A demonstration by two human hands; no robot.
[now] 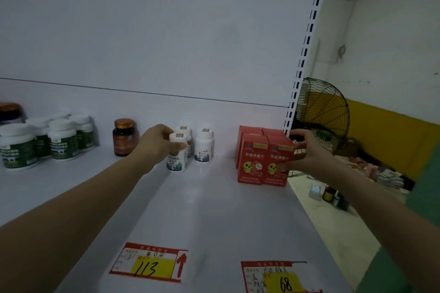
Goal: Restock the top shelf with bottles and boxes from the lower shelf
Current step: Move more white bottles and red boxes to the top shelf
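My left hand (158, 143) grips a white bottle (176, 162) that stands on the white shelf (202, 209), in front of a second white bottle (183, 129). A third white bottle (204, 145) stands just to the right. Over at the shelf's right end, my right hand (302, 152) holds the front right red box (276, 164) by its right side. Another red box (251, 162) stands beside it, and two more red boxes (252, 129) stand behind.
A brown bottle (125, 137) and several green-labelled white bottles (62, 140) stand further left. Price tags marked 113 (148, 263) and 68 (277, 277) sit on the front edge. A fan (321, 112) and floor clutter (333, 195) lie right of the slotted upright (302, 54).
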